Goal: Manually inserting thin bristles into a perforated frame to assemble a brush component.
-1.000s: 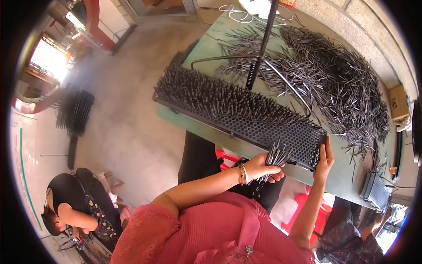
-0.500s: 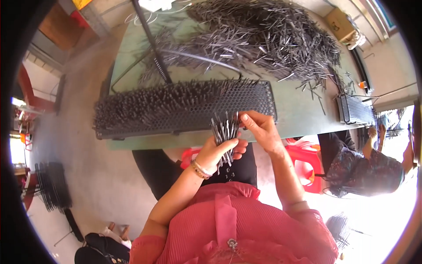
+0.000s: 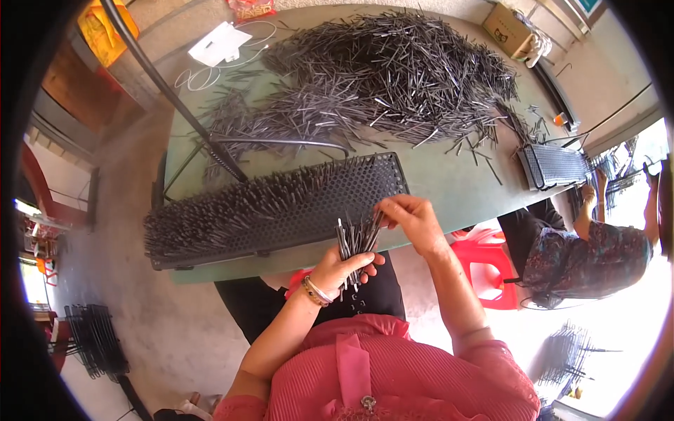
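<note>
My left hand (image 3: 337, 270) is closed round a bundle of thin dark sticks (image 3: 357, 237), which fan out above the thumb, with shorter ends poking out below. The fingers of my right hand (image 3: 418, 223) pinch at the bundle's upper right side, on what looks like a single dark stick (image 3: 377, 222). Just beyond my hands, a long dark perforated rack (image 3: 365, 184) lies slanted along the table's near edge. Upright sticks (image 3: 232, 214) crowd its left and middle holes, while bare holes show at its right end.
A large heap of loose dark sticks (image 3: 414, 77) covers the far part of the green table (image 3: 460, 186). A bent metal bar (image 3: 158, 81) rises behind the rack. At the right, another person (image 3: 586, 259) sits by a second rack (image 3: 554, 167), beside a red stool (image 3: 488, 270).
My view has shifted, so the rack appears lower, more slanted and further left. Both hands stay near each other; my right fingers now pinch at the bundle's upper right.
</note>
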Motion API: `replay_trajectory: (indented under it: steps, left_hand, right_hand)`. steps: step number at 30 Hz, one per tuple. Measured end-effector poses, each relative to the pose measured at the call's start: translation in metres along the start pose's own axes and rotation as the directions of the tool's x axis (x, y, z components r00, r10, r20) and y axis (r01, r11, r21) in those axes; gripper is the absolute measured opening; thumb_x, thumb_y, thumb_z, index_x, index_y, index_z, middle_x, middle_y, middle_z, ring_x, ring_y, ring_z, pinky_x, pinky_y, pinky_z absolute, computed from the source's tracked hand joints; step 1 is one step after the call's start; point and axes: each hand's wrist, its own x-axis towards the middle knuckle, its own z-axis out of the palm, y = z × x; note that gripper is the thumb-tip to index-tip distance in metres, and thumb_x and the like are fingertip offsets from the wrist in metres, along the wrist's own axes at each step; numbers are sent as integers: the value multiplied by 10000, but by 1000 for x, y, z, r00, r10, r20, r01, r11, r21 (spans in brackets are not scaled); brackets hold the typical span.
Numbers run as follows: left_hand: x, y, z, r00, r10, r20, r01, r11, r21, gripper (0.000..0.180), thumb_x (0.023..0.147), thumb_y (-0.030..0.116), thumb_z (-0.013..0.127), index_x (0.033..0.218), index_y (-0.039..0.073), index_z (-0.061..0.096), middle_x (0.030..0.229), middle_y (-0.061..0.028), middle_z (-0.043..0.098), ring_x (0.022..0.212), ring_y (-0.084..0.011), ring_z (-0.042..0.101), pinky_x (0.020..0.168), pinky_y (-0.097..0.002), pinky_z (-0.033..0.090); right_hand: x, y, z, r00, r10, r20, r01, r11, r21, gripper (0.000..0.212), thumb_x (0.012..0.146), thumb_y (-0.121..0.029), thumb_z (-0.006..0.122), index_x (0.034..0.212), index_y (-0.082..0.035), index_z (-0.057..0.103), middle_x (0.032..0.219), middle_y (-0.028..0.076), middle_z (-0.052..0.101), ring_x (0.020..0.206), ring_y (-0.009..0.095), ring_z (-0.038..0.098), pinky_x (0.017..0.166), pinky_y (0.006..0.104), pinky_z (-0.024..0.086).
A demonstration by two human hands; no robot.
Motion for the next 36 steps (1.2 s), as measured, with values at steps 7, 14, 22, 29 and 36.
replay_trajectory:
  steps: [7, 14, 22, 29, 36]
  left_hand:
    - [18, 16, 14, 999, 31, 12, -30, 997, -73, 222, 842, 134, 589, 1017, 5, 546, 852, -119, 631, 668, -117, 589, 574, -240, 498]
    - [20, 8, 15, 991, -127, -38, 118, 976, -182, 223, 843, 142, 582, 995, -19, 560, 870, -144, 632, 738, -188, 633, 673, -313, 539]
    - [17, -3, 8, 994, -83, -75, 67, 977, -200, 237, 849, 138, 565, 1013, -32, 548, 897, -171, 627, 770, -233, 638, 712, -337, 540]
    - [18, -5, 7, 993, -100, -62, 81, 965, -251, 242, 855, 142, 568, 1019, -34, 540, 911, -170, 625, 783, -226, 637, 714, -328, 539]
    - [17, -7, 2, 994, -89, -61, 76, 978, -195, 236, 859, 145, 565, 1027, -17, 537, 913, -155, 625, 774, -209, 635, 677, -311, 540]
  right_hand:
    - [38, -34, -29, 857, -408, -313, 377, 913, -158, 244, 907, -175, 517, 959, 44, 610, 798, 66, 643, 721, 95, 582, 665, 231, 460]
    - [95, -9, -34, 791, -576, -206, 467, 787, -404, 154, 864, -114, 569, 942, 9, 617, 783, 74, 654, 712, 104, 601, 659, 242, 465]
    - [96, -9, -36, 771, -625, -120, 505, 716, -482, 147, 870, -80, 548, 961, 24, 599, 794, 82, 649, 747, 117, 617, 696, 237, 471]
    - [96, -8, -37, 753, -654, -78, 528, 670, -521, 137, 860, -64, 557, 961, 18, 601, 804, 82, 653, 762, 127, 622, 708, 242, 474]
    - [98, -6, -38, 752, -658, -40, 547, 656, -520, 133, 861, -71, 555, 959, 8, 598, 814, 84, 656, 772, 137, 627, 710, 243, 476]
